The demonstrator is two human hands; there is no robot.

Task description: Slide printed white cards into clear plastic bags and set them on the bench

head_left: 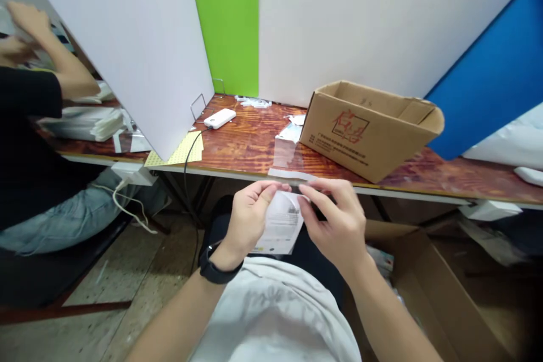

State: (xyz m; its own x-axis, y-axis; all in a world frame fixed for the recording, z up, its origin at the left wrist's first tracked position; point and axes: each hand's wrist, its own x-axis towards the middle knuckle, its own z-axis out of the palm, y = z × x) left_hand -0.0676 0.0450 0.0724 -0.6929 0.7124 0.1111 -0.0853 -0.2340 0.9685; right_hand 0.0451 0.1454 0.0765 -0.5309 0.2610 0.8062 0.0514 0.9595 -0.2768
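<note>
Above my lap, a small plastic bag (282, 226) with a white printed face hangs between my hands, its lower edge toward my body. My left hand (249, 212), with a black band on its wrist, is closed and pinches the bag's upper left edge between thumb and fingers. My right hand (337, 218) is also closed, its thumb and fingertips at the upper right edge. Some of the top edge is hidden by my fingers. Just beyond my fingertips, clear plastic bags (287, 154) with a whitish strip (292, 173) overhang the table edge.
An open cardboard box (369, 133) stands on the wooden table (250, 141). A white device (219, 118) with a black cable lies left of yellow dotted sheets' far end. A larger carton (441, 288) is at my lower right. Another person (29, 119) sits at left beyond a white divider (127, 28).
</note>
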